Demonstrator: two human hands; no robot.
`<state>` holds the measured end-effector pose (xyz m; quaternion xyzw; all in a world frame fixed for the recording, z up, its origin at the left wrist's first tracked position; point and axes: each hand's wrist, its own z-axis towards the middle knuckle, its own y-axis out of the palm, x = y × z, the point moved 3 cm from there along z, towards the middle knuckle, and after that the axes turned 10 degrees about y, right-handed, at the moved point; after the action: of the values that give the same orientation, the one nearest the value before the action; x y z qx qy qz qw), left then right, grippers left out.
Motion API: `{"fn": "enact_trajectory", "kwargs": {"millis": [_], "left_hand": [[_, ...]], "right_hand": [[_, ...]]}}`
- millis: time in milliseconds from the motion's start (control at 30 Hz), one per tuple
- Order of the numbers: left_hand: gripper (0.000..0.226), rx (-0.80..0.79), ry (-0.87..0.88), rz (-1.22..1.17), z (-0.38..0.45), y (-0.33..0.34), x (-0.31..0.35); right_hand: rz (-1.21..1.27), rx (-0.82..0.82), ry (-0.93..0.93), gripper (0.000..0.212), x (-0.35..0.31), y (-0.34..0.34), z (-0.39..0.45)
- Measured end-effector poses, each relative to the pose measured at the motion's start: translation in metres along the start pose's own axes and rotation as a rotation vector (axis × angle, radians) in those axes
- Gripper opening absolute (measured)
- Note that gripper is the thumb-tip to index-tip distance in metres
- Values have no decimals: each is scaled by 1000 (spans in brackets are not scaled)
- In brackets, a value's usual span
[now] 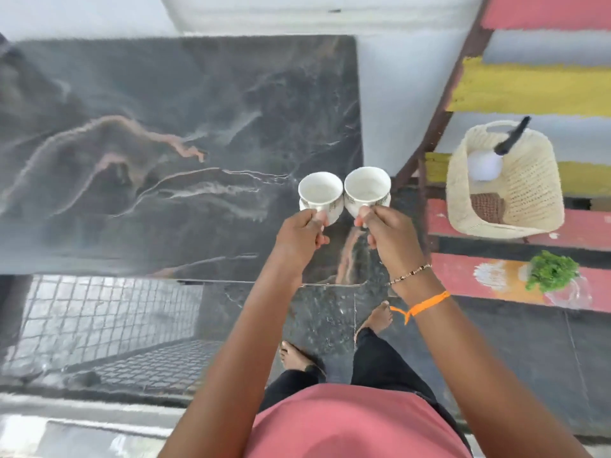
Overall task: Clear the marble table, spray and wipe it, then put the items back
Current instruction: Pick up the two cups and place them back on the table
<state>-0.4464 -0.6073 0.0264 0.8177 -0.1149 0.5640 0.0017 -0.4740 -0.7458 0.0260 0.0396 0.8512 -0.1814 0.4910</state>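
The dark marble table (148, 143) fills the left and middle of the view, its top bare. My left hand (299, 233) grips the handle of a white cup (320, 190). My right hand (388, 236) grips the handle of a second white cup (367, 185). Both cups look empty and are held side by side, touching, above the table's right front corner. A cream woven basket (529, 190) on the painted steps at the right holds a white spray bottle (486, 165) with a black trigger and a brown cloth (487, 206).
Painted steps (496, 223) in red and yellow rise at the right, with a dark wooden rail. A small green plant in a clear glass (552, 271) stands on a lower step. A tiled floor grate (99, 325) lies below the table's front edge. My bare feet stand on dark floor.
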Motion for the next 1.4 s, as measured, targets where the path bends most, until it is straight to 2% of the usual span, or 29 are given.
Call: {"fn": "enact_trajectory", "kwargs": {"millis": [300,600,867,1167,1400], "left_hand": [[33,399,49,-97,-59,-200,-30],[31,639,-9,-119,-64,-329,-60],[31,638,-29,-132,8,-420,-55],[32,544,26,-98,116,-504,-29],[34,398,30,-84,201,-569,-23]], "right_hand": [[10,-328,-138,36,-50,197,-52],[-99,-543,-220,37,-85,343,-62],[-150,-526,-205,39,-127,448,-3],[-152,-437,-212,35,-190,515,65],[-129,-316,-162,39,-223,573,105]]}}
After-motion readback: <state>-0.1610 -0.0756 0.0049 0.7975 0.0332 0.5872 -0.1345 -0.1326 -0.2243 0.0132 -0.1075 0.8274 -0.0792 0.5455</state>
